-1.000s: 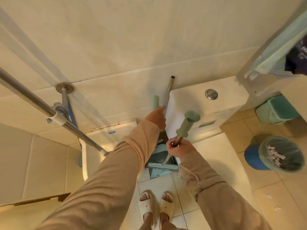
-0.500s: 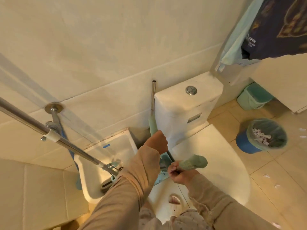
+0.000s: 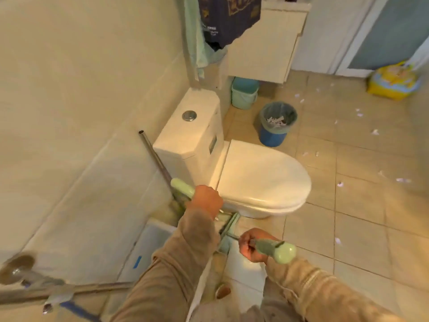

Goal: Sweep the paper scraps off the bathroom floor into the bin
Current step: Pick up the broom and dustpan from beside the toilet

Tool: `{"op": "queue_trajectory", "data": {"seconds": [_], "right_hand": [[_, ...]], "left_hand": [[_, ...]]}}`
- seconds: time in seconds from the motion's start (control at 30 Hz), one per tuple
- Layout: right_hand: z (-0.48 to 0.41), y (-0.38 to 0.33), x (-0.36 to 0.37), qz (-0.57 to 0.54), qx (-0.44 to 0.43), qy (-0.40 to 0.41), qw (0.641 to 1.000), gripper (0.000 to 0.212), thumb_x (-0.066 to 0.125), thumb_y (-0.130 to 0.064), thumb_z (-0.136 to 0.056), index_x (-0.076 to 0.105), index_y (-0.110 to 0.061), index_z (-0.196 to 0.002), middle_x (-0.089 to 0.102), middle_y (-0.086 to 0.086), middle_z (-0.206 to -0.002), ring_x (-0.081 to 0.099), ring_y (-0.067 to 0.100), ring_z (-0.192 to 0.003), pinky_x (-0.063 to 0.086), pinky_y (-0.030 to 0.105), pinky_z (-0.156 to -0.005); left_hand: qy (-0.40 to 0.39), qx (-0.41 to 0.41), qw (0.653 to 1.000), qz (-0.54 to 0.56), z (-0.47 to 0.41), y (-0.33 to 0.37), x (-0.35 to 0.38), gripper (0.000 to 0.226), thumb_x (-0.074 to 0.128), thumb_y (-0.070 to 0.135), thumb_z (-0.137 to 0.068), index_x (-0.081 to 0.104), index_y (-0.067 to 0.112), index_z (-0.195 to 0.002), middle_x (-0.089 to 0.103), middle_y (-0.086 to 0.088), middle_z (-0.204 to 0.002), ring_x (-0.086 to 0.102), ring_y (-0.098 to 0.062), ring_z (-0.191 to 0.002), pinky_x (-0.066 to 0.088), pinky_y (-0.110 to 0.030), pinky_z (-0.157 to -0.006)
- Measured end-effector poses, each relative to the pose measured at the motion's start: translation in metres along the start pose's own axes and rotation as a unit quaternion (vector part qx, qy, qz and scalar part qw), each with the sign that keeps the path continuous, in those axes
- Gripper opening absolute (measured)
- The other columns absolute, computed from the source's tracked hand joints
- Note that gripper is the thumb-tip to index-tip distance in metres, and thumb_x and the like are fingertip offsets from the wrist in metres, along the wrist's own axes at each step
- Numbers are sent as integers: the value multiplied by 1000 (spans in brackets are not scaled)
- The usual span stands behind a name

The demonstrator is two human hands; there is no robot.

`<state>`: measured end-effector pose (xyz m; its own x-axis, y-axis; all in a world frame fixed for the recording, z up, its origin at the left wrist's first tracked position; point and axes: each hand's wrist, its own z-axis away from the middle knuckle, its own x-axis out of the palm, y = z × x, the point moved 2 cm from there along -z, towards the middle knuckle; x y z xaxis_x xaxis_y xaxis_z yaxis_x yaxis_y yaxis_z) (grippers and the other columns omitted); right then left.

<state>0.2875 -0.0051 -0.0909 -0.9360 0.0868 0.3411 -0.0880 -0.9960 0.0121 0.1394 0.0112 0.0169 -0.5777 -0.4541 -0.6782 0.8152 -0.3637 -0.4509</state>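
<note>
My left hand grips the pale green handle of one long tool, close to the toilet bowl. My right hand is closed on the metal shaft of a second tool, whose green grip points right. Between my hands lies a green broom-or-dustpan head; I cannot tell which handle it belongs to. The blue bin with a grey liner stands beyond the toilet, with paper scraps inside. More white scraps lie on the tiles at the right.
A white toilet with its lid down fills the middle. A bare metal pole leans beside its tank. A teal lidded pail sits under a wall cabinet. A white basin and steel rail are at lower left, a yellow object at far right.
The view has swung right, showing the scrap-strewn floor. Both hands kept their grips and came down and back from the corner; the right tool's grip now tilts to the right.
</note>
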Motion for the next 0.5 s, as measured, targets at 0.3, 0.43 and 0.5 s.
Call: {"op": "queue_trajectory", "data": {"seconds": [0.3, 0.43, 0.5], "right_hand": [[44, 61, -90, -65, -51, 6, 997, 36, 25, -5, -92, 38, -10, -58, 41, 5, -28, 44, 17, -18, 31, 10, -27], [51, 86, -126, -90, -71, 29, 993, 27, 26, -2, -89, 36, -11, -65, 40, 5, -30, 45, 17, -20, 31, 12, -27], [61, 93, -144, -71, -94, 69, 991, 29, 27, -4, -93, 35, -10, -66, 40, 4, -30, 45, 14, -20, 32, 10, -28]], "left_hand": [[101, 72, 992, 22, 26, 48, -38, 20, 55, 21, -90, 63, 14, -107, 68, -5, -110, 64, -25, -102, 36, -30, -69], [114, 76, 990, 46, 29, 79, -52, 21, 56, 23, -88, 64, 14, -105, 69, -6, -109, 65, -26, -101, 36, -30, -69], [119, 91, 987, 61, 28, 100, -64, 21, 56, 25, -88, 64, 14, -105, 69, -7, -109, 64, -27, -101, 37, -30, -70]]}}
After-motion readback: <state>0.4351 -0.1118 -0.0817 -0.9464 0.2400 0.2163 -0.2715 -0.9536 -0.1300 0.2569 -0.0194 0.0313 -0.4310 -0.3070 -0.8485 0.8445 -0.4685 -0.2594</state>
